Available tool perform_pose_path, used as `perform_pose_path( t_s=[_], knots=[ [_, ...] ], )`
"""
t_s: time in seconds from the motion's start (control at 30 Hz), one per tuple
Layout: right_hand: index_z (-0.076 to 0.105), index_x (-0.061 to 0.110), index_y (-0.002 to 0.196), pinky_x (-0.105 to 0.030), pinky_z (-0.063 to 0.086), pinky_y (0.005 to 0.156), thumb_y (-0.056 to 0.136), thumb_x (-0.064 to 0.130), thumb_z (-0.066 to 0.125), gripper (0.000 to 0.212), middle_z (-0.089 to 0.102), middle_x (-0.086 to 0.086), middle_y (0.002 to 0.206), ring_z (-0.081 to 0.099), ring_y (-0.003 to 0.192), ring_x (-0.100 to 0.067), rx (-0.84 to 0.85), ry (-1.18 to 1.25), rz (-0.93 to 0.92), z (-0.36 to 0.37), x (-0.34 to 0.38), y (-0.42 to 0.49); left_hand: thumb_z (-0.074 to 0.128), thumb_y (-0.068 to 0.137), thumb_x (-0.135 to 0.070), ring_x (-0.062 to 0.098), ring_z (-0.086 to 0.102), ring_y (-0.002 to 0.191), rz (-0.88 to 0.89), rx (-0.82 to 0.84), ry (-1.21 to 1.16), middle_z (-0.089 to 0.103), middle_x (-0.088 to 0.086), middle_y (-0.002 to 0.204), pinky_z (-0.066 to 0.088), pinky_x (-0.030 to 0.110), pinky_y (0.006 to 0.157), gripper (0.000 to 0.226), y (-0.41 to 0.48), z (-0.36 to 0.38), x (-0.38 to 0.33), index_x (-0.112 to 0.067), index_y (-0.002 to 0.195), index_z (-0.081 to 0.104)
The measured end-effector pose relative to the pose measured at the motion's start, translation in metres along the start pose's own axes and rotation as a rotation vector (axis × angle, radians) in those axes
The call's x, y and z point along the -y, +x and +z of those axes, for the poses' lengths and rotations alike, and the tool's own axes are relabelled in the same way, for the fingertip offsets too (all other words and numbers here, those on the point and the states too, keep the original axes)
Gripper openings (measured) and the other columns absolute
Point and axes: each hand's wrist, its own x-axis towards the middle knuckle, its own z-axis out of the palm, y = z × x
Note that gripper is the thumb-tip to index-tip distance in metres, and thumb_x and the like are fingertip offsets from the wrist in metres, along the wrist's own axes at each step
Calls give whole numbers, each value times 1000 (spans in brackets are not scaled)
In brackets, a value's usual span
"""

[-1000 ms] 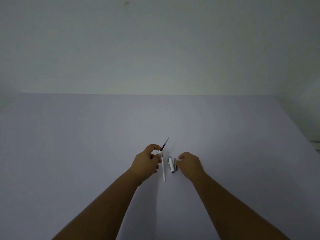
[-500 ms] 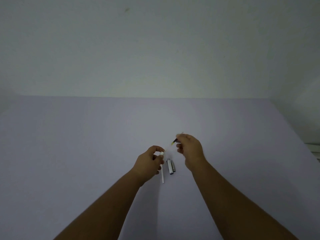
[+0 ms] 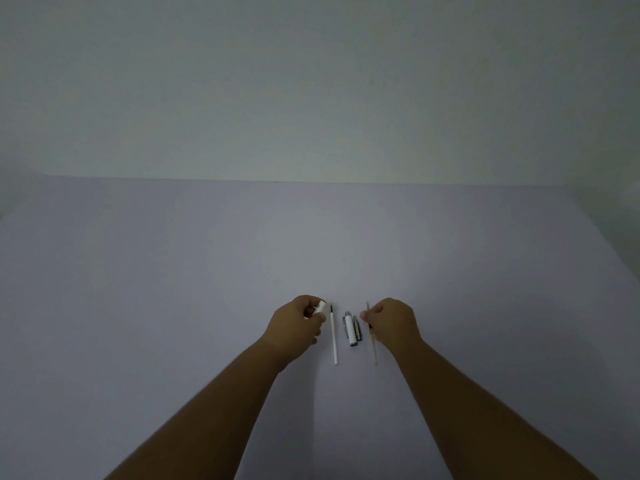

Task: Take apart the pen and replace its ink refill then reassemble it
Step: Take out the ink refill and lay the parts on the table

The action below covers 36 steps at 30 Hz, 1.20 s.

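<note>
Reaching in from the near edge, two bare forearms are seen converging on a small cluster of pen parts laid on the pale lilac table (image 3: 173, 306). Nearest of the parts, a white refill (image 3: 334, 337) is laid lengthwise on the surface, dark tip pointing away, its near end free. Just beside it on the right, the pen cap (image 3: 351, 329), white with a metal clip, is rested on its side, apparently so that it cannot roll far. Further right, a thin yellowish refill (image 3: 373, 344) is pinched near its upper part by the right hand (image 3: 391, 322), whose fingers are closed narrowly on it; its lower end seems to be touching or almost touching the table, which suggests it is being laid down as the spent one, though that is only a judgement. The left hand (image 3: 298, 323) is curled around the white pen barrel (image 3: 320, 308), only whose open end is shown beyond the fingertips; it seems to be kept in hand so the white refill can be slid in next. Nothing is placed between that hand and the white refill, which lies just beside it. Beyond the hands the table is shown bare up to a plain grey-green wall (image 3: 311, 98).
</note>
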Motion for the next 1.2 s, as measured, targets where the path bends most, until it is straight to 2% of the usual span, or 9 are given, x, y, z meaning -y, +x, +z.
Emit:
perform_pose_path(
  t_s=[0.17, 0.27, 0.4, 0.57, 0.63, 0.8, 0.93, 1.07, 1.2],
  knots=[
    [59, 7, 59, -32, 53, 64, 85, 26, 65, 33, 57, -12, 58, 54, 56, -21, 2, 0, -7, 1, 0, 0, 55, 90, -16, 13, 61, 72, -4, -4, 1, 59, -4, 87, 56, 21, 64, 16, 2, -2, 2, -22, 104, 59],
    [63, 4, 65, -31, 51, 62, 85, 27, 64, 30, 56, -11, 58, 54, 55, -21, -6, -12, -11, 2, 0, -1, 55, 90, -16, 13, 61, 72, -3, 1, 1, 59, -3, 87, 56, 21, 64, 15, 1, -3, 2, -22, 103, 59],
    [60, 6, 63, -24, 41, 53, 86, 28, 63, 32, 50, -6, 51, 47, 49, -17, -13, -28, -2, 1, -1, -3, 55, 90, -17, 12, 62, 71, 11, -3, 11, 59, -4, 87, 55, 20, 63, 14, 0, -7, 2, -24, 100, 59],
    [65, 5, 84, -29, 47, 67, 88, 24, 59, 21, 67, -11, 84, 60, 75, -22, -135, -13, -87, 4, 10, -10, 56, 89, -17, 11, 62, 71, 13, -18, 5, 60, -5, 86, 55, 19, 62, 13, -3, -14, 3, -25, 99, 59],
    [66, 9, 84, -35, 54, 70, 86, 26, 58, 19, 67, -9, 86, 64, 79, -25, -77, -34, -153, 10, 21, -14, 56, 89, -18, 12, 62, 72, 13, -28, 9, 61, -5, 87, 55, 20, 63, 13, -5, -16, 4, -23, 100, 60],
    [67, 10, 98, -30, 45, 71, 89, 30, 54, 25, 68, -8, 99, 62, 93, -25, -8, -444, -309, 39, 40, -22, 57, 89, -18, 13, 62, 74, 8, -63, 52, 61, -5, 86, 55, 24, 69, 12, -8, -18, 9, -22, 101, 58],
    [65, 10, 101, -29, 47, 77, 90, 17, 52, 19, 67, -8, 106, 61, 101, -25, -32, -561, -287, 52, 42, -25, 58, 88, -20, 11, 63, 74, -11, -78, 77, 62, -7, 86, 54, 25, 71, 11, -10, -23, 16, -22, 100, 60],
    [67, 8, 93, -26, 43, 64, 87, 21, 52, 20, 70, -8, 95, 65, 88, -25, -26, -398, -193, 50, 49, -32, 60, 87, -21, 11, 62, 73, -21, -84, 107, 62, -7, 84, 54, 27, 74, 7, -13, -26, 19, -23, 94, 61],
    [64, 13, 71, -21, 37, 49, 83, 28, 57, 20, 60, 3, 60, 57, 62, -20, -108, 64, -121, 32, 56, -35, 64, 84, -22, 12, 60, 75, -17, -81, 159, 64, -6, 82, 49, 21, 66, 8, -15, -29, 17, -23, 91, 64]
  ],
)
